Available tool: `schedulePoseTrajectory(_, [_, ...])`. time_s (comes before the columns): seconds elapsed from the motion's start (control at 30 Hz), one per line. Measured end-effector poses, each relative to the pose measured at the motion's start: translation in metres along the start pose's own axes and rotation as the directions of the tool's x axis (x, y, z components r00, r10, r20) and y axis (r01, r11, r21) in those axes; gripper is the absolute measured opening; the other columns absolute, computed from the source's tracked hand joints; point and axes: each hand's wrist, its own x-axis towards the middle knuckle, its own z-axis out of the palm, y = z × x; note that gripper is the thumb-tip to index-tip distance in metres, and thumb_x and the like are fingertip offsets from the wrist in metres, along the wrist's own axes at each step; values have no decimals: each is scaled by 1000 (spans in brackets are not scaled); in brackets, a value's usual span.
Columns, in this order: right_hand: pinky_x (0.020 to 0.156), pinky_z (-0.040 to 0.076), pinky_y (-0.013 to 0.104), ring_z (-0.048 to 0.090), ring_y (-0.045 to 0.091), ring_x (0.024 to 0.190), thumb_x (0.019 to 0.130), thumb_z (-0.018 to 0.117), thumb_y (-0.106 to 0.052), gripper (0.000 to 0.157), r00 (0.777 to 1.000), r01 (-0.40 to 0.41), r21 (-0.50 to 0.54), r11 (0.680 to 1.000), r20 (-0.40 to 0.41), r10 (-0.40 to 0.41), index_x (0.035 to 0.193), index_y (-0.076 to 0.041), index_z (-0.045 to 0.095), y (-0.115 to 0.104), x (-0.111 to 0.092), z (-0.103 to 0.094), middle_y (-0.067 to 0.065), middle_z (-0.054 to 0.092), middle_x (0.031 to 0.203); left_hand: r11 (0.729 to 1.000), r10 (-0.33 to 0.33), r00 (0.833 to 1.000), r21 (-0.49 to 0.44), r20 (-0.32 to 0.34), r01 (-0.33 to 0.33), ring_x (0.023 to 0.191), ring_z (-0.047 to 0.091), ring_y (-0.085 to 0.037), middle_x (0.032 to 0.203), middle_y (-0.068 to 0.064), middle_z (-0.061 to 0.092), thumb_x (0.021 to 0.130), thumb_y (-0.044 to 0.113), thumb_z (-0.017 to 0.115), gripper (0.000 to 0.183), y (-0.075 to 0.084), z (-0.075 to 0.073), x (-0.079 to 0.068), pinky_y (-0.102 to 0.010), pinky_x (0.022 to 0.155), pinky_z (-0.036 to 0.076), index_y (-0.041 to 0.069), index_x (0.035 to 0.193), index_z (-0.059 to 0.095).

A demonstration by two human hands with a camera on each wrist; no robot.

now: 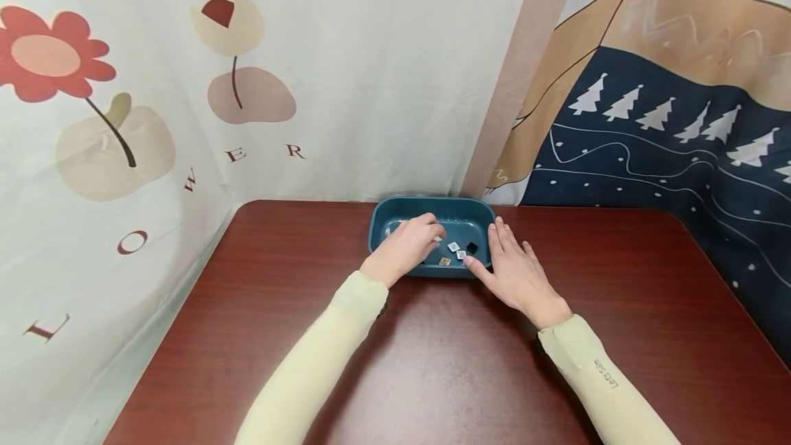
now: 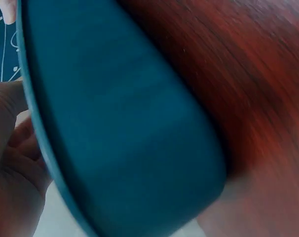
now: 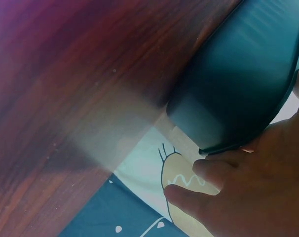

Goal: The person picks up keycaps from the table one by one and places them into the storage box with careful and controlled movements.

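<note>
A dark teal plastic bin [image 1: 432, 202] stands at the back of the table, with several small square tiles inside. Two white tiles with dark markings, one white tile [image 1: 454, 247] and another close beside it, lie near a black tile [image 1: 472, 248] and a tan tile [image 1: 445, 261]. My left hand [image 1: 410, 242] reaches over the bin's left part with bent fingers pointing down; I cannot tell whether they hold a tile. Straight fingers of my right hand [image 1: 513, 270] lie along the bin's right rim, its thumb over the front right corner.
The reddish-brown wooden table [image 1: 426, 362] has rounded back corners. Close behind it hangs a white curtain [image 1: 371, 88] printed with flowers and letters. At the right is a navy and tan cloth [image 1: 643, 150] with tree and mountain drawings.
</note>
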Motion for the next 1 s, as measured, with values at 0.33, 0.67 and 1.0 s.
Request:
schedulePoseTrajectory(0.33, [119,20,68,15,41,157,99,34,-77,106,1000,2,-1,1000,6,-2,161,8,19,0,0,0,23,9,171,993,-110,990,-42,93,114,104,69,-18,117,-7,67,99,8,70,23,4,12,13,-27,93,55,8,121,76])
schedulePoseTrajectory(0.67, [119,20,67,14,41,157,100,35,-76,105,1000,1,-2,1000,7,-1,161,8,19,-1,0,0,23,9,171,995,-92,996,28,15,92,104,69,-18,121,-7,66,99,12,72,25,3,9,7,-30,94,55,12,124,76])
schedulePoseTrajectory(1.0, [118,21,68,16,42,156,100,36,-75,105,1000,2,-1,1000,-5,-2,161,9,20,0,0,0,24,10,170,995,5,979,95,-204,14,106,69,-20,122,-6,68,97,17,75,28,-5,-3,-19,-39,99,52,11,125,74])
